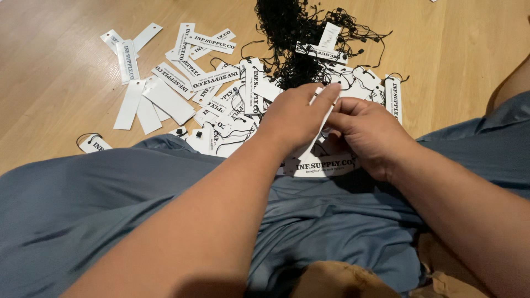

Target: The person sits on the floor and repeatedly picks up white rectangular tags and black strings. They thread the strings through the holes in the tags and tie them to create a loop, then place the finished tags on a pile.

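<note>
One white paper tag (321, 124), long axis tilted top-right to bottom-left, pinched by left hand (295, 116) and right hand (367, 135), both grips clamped on it.

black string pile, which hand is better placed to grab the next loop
Probably the left hand: its fingertips lie closest to the black string pile. The right hand sits lower, pinching the white paper tag.
</note>
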